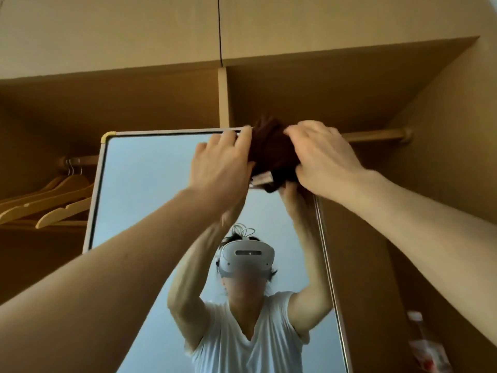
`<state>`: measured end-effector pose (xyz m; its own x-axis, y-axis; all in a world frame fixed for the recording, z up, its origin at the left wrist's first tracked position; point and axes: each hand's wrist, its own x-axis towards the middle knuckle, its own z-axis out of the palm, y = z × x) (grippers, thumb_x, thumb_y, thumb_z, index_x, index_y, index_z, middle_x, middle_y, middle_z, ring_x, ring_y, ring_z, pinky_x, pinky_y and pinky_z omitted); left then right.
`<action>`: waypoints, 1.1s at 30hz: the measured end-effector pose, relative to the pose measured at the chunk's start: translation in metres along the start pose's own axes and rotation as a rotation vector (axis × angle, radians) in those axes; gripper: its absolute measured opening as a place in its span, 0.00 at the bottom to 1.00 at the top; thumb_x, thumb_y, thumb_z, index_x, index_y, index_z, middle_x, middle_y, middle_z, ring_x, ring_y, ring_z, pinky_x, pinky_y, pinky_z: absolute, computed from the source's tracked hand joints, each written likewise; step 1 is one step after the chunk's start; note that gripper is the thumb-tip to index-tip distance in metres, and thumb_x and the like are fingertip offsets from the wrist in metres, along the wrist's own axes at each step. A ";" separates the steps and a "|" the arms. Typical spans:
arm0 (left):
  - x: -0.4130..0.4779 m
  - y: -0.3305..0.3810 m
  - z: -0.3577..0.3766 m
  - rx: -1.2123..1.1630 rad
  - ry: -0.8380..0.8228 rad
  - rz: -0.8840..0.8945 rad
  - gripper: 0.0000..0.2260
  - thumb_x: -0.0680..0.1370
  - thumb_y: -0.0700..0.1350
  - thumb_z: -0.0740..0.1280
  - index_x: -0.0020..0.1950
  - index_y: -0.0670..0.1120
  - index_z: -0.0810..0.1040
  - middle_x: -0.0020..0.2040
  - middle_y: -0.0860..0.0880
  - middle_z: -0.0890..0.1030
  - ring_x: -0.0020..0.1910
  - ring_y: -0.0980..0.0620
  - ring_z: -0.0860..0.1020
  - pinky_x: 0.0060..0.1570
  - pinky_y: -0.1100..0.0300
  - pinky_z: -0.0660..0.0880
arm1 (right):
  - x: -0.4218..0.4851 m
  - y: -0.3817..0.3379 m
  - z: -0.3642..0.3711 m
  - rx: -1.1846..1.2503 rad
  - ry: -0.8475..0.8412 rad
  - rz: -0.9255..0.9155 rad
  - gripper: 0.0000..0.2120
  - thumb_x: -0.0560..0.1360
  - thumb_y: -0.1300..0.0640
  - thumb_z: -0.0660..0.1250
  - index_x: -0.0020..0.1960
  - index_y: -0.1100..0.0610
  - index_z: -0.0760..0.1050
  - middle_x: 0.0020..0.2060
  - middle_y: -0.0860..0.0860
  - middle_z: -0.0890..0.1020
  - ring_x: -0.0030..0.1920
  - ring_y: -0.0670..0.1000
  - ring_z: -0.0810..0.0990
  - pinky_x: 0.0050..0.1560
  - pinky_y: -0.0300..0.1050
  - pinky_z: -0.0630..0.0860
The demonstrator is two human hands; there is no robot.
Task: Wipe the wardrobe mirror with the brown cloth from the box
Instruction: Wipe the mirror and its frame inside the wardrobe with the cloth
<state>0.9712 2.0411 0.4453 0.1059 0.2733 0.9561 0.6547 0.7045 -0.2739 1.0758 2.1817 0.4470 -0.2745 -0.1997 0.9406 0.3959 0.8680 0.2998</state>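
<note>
The tall wardrobe mirror [139,184] with a light frame stands inside the open wardrobe. A bunched brown cloth [270,149] is pressed against the mirror's top right corner. My left hand [219,162] grips the cloth from the left and my right hand [322,157] grips it from the right, both arms raised overhead. The mirror's top right corner is hidden behind the cloth and hands. A person's reflection with raised arms fills the lower glass.
Wooden hangers [53,200] hang on a rail to the left of the mirror. A wooden rail [376,135] runs to the right behind my right hand. A plastic-wrapped item [427,345] sits low against the wardrobe's right wall. A shelf panel spans above.
</note>
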 end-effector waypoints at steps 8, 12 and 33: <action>-0.043 0.002 0.008 -0.021 0.035 0.037 0.26 0.71 0.51 0.61 0.68 0.44 0.68 0.55 0.45 0.76 0.52 0.41 0.73 0.50 0.49 0.68 | -0.034 -0.033 0.007 -0.084 -0.105 0.075 0.36 0.73 0.42 0.62 0.72 0.63 0.57 0.66 0.58 0.70 0.64 0.59 0.69 0.60 0.52 0.66; -0.067 0.000 0.015 -0.032 0.056 0.130 0.25 0.69 0.50 0.60 0.65 0.43 0.71 0.51 0.45 0.78 0.48 0.41 0.75 0.46 0.48 0.70 | -0.067 -0.041 0.017 -0.131 -0.072 0.029 0.35 0.72 0.46 0.67 0.69 0.68 0.64 0.61 0.64 0.75 0.60 0.62 0.75 0.56 0.54 0.72; 0.022 0.003 0.012 -0.045 0.011 0.044 0.24 0.75 0.51 0.59 0.71 0.46 0.64 0.62 0.44 0.72 0.61 0.41 0.68 0.58 0.46 0.63 | 0.013 -0.012 -0.007 -0.105 -0.112 0.125 0.17 0.77 0.52 0.62 0.60 0.61 0.67 0.55 0.57 0.77 0.55 0.60 0.75 0.44 0.49 0.64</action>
<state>0.9669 2.0569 0.4646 0.1434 0.2965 0.9442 0.6824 0.6614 -0.3113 1.0740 2.1656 0.4572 -0.3111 -0.0361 0.9497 0.5205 0.8296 0.2021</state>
